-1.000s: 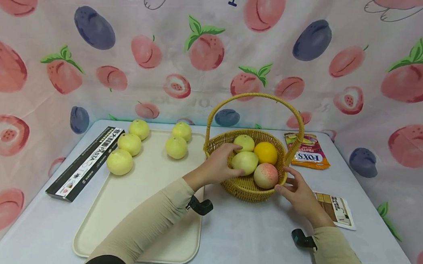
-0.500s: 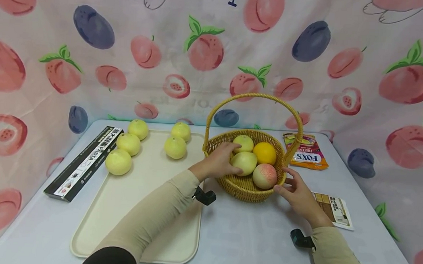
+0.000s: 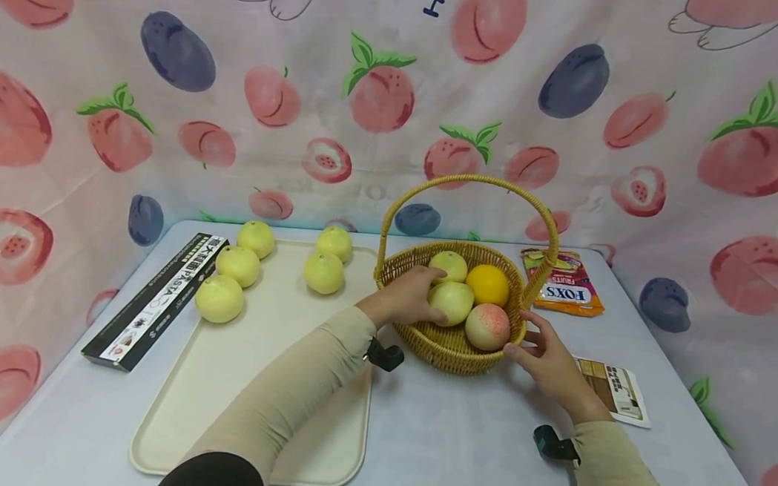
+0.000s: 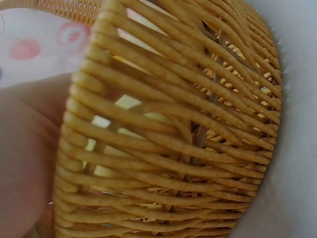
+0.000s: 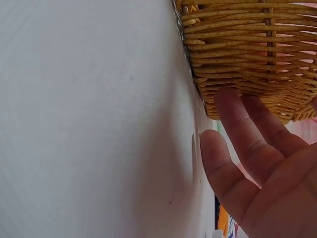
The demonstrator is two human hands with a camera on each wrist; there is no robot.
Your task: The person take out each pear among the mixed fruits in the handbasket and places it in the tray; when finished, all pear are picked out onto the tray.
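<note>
In the head view, my left hand (image 3: pixel 412 296) reaches over the left rim of a woven basket (image 3: pixel 449 358) with a tall handle. Its thumb and fingers grip a pale yellow-green fruit (image 3: pixel 451 303) inside. Beside that fruit are another yellow-green one (image 3: pixel 448 266), an orange (image 3: pixel 488 287) and a peach (image 3: pixel 488 326). My right hand (image 3: pixel 551 368) holds the basket's right side, thumb and index finger at the rim. Two other fingers (image 5: pixel 237 116) touch the weave from outside in the right wrist view. The left wrist view shows mostly basket wall, with the left fingertips hidden.
A cream tray (image 3: pixel 273 384) lies at left, several yellow-green fruits (image 3: pixel 323 272) towards its back. Along its left side lies a black pasta box (image 3: pixel 156 303). To the basket's right are a red-orange Fox's sweets bag (image 3: pixel 565 283) and a flat printed packet (image 3: pixel 614 387).
The left forearm and wrist have shifted slightly right and away, while the left fingers stay around the same fruit. The basket and the right hand have hardly moved.
</note>
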